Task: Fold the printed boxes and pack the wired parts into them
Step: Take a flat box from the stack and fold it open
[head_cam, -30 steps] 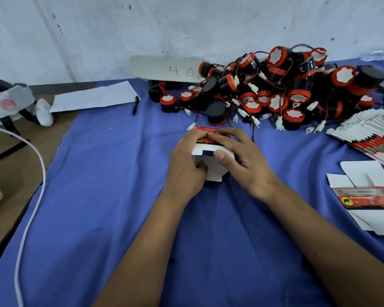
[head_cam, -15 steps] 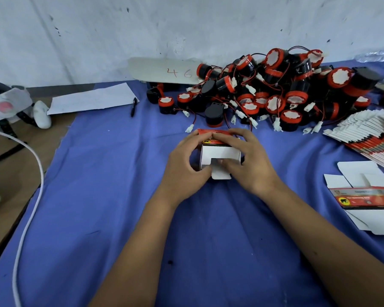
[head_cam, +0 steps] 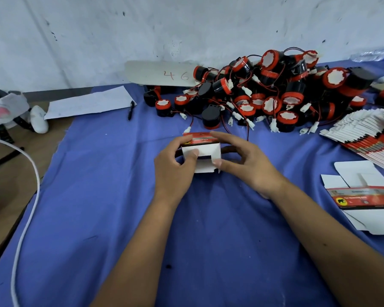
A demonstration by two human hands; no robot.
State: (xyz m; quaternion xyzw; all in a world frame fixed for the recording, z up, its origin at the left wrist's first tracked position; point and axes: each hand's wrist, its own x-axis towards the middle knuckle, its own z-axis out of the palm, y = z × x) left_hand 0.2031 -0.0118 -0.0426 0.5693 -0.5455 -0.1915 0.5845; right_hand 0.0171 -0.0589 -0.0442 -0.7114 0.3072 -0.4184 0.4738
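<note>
A small printed box (head_cam: 203, 149), red and black on top with white flaps facing me, sits between both hands at the middle of the blue cloth. My left hand (head_cam: 175, 167) grips its left side, thumb pressed on a white side flap. My right hand (head_cam: 242, 160) grips the right side, fingers over the red top and thumb on the lower flap. A dark opening shows between the flaps. Behind lies a big pile of black and red wired parts (head_cam: 271, 91) with white connectors.
A fanned stack of flat printed boxes (head_cam: 368, 134) lies at the right, and one unfolded box blank (head_cam: 364, 196) nearer me. A pen (head_cam: 131, 109), a paper sheet (head_cam: 91, 103) and a card marked 46 (head_cam: 162, 73) lie at the back. A white cable (head_cam: 29, 196) runs down the left.
The box has turned so its white flaps face me. My thumbs have shifted onto the flaps, and both hands have spread slightly apart along the box sides.
</note>
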